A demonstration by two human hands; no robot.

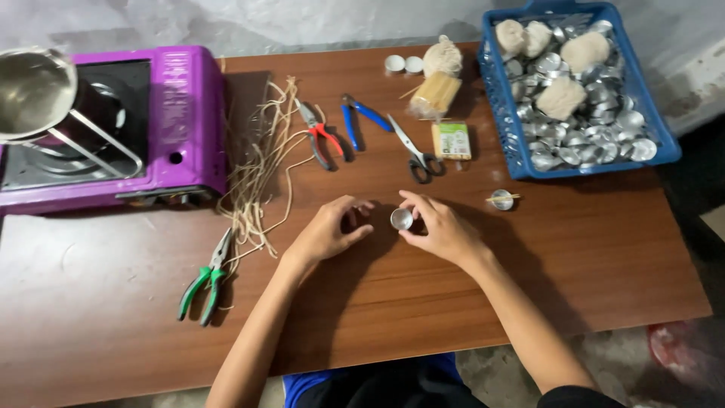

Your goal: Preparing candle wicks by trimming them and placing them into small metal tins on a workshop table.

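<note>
Metal cup point(401, 219) pinched upright in my right hand point(442, 230) on the desk point(589, 257), left hand point(328, 230) loosely curled just beside it, holding nothing.

Right hand point(438, 227) pinches a small metal cup point(401, 219); left hand point(328, 230) beside.

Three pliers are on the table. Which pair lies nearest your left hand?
The green-handled pliers, alone at the table's left front by the left hand. The red-handled pliers and blue-handled pliers lie farther back.

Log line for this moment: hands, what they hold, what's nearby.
right hand: pinching small metal cup | left hand: beside cup, empty | table: scissors, wick strands, blue basket
</note>
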